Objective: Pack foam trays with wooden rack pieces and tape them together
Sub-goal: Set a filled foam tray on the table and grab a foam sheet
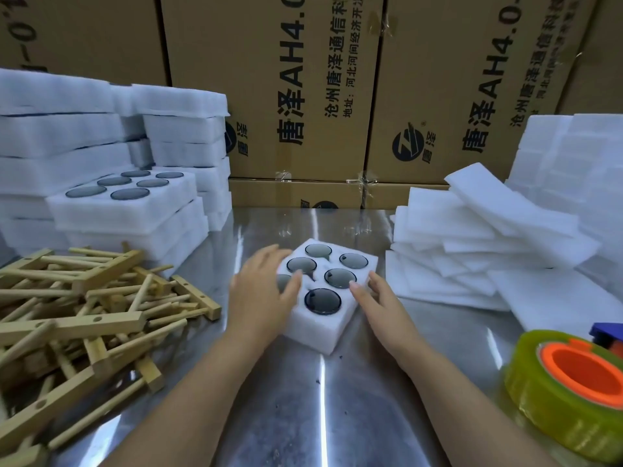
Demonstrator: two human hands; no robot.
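Two-handed: L hand, straight-fingered, on foam tray left side; R hand same, touching right edge.

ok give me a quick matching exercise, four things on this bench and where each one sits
Things:
1. foam tray holding dark discs
2. wooden rack pieces
3. tape roll
4. loose foam sheets

Places:
A. near right corner of the table
B. heaped at the left edge
C. centre, straight ahead
D. piled on the right, further back

Pairs: 1-C, 2-B, 3-A, 4-D
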